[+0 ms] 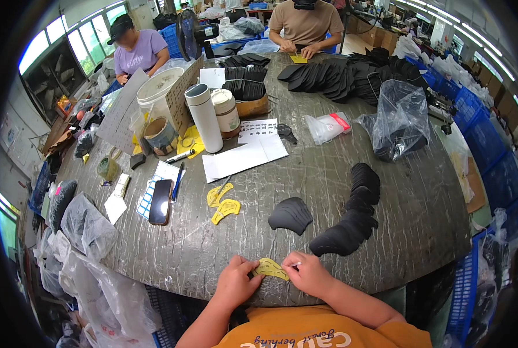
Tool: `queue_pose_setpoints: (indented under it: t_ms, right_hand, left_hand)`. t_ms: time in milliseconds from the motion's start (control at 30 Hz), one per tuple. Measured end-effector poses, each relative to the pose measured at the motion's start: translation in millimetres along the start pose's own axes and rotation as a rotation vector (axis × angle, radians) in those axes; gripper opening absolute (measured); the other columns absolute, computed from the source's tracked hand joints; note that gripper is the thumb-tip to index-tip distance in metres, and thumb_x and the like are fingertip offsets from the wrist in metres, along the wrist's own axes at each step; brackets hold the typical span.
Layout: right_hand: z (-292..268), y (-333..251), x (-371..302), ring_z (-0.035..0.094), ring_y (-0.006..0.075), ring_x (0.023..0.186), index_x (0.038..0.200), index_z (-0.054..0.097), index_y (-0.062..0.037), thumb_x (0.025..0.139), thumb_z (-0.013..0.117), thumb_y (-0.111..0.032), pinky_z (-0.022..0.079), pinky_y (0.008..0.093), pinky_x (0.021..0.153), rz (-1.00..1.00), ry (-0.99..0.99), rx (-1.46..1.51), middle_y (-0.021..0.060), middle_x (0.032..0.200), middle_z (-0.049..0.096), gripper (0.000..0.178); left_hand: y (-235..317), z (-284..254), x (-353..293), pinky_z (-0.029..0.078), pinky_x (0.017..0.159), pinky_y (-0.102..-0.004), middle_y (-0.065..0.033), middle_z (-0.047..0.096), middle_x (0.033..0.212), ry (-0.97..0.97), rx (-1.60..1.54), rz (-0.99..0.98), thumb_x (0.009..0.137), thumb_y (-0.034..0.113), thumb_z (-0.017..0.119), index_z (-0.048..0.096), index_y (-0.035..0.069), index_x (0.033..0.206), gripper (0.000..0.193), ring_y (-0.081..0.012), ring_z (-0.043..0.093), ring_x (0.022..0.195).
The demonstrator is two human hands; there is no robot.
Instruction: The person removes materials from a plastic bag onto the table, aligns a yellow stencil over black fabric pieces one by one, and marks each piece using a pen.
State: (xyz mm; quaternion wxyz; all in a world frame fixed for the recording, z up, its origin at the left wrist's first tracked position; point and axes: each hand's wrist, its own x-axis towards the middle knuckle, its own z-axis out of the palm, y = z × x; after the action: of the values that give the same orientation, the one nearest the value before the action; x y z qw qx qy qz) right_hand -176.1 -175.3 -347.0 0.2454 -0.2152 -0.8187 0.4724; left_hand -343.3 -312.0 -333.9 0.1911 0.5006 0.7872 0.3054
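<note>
Close to the table's front edge, my left hand (236,281) pinches the left end of a curved yellow template (272,269) with cut-out slots. My right hand (308,275) is closed around a thin pale pen-like tool (294,265), mostly hidden by the fingers, at the template's right end. Whether a black piece lies under the template I cannot tell. Just beyond sits a small stack of black curved pieces (291,215). To its right a long fanned row of similar black pieces (352,220) bends away. Two more yellow templates (225,211) lie ahead on the left.
A phone (160,201), a blue pen (178,182) and white paper (244,158) lie left of centre. Behind them stand a white bottle (204,119), a jar and a bucket (157,93). Black piles (340,78) and a plastic bag (401,122) fill the far right. Two people work across the table.
</note>
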Motion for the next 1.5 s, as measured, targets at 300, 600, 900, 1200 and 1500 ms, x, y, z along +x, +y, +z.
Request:
queue_pose_setpoints:
  t_ms: [300, 600, 900, 1200, 1500]
  right_hand:
    - [-10.9, -11.4, -19.7, 0.062, 0.0364, 0.074, 0.084, 0.054, -0.0026, 0.086, 0.063, -0.003, 0.049, 0.0425, 0.065, 0.003, -0.001, -0.025, 0.0149, 0.078, 0.061, 0.009]
    - [-10.7, -5.6, -6.7, 0.064, 0.0355, 0.080, 0.096, 0.056, -0.0032, 0.088, 0.060, -0.005, 0.052, 0.0430, 0.070, 0.008, 0.152, 0.033, 0.0166, 0.093, 0.062, 0.009]
    - [2.6, -18.5, 3.4, 0.066, 0.0339, 0.085, 0.102, 0.064, -0.0049, 0.077, 0.074, -0.029, 0.054, 0.0444, 0.073, 0.185, -0.331, -0.544, 0.0137, 0.094, 0.061, 0.036]
    - [-85.4, -30.9, -2.9, 0.062, 0.0271, 0.093, 0.093, 0.064, -0.0090, 0.069, 0.080, -0.023, 0.053, 0.0400, 0.073, 0.125, 0.169, -0.729, 0.0067, 0.095, 0.059, 0.033]
    - [-18.5, 19.5, 71.1, 0.064, 0.0289, 0.090, 0.089, 0.061, -0.0031, 0.075, 0.072, -0.015, 0.054, 0.0414, 0.070, 0.110, 0.019, -0.880, 0.0129, 0.096, 0.060, 0.021]
  left_hand:
    - [-4.1, 1.5, -0.2, 0.052, 0.068, -0.0362, -0.0133, 0.061, 0.090, 0.009, 0.022, 0.018, 0.072, 0.017, 0.083, 0.073, 0.001, 0.101, 0.034, -0.0295, 0.063, 0.078]
    - [-5.6, 6.3, -12.8, 0.053, 0.065, -0.0350, -0.0109, 0.063, 0.097, 0.047, -0.043, 0.002, 0.073, 0.014, 0.081, 0.069, 0.005, 0.098, 0.029, -0.0251, 0.065, 0.075]
    - [-41.6, 1.1, -19.8, 0.048, 0.062, -0.0243, -0.0055, 0.064, 0.084, -0.132, -0.443, 0.126, 0.071, 0.001, 0.083, 0.064, 0.005, 0.084, 0.023, -0.0134, 0.061, 0.071]
    - [-58.8, -1.9, -27.4, 0.047, 0.065, -0.0212, 0.0017, 0.065, 0.083, -0.172, -0.766, -0.128, 0.077, 0.002, 0.081, 0.069, 0.004, 0.090, 0.017, -0.0047, 0.057, 0.073]
    - [-58.8, 4.9, -24.8, 0.051, 0.068, -0.0212, -0.0021, 0.069, 0.086, 0.015, -0.804, -0.226, 0.080, 0.001, 0.078, 0.068, 0.001, 0.098, 0.021, -0.0062, 0.063, 0.074]
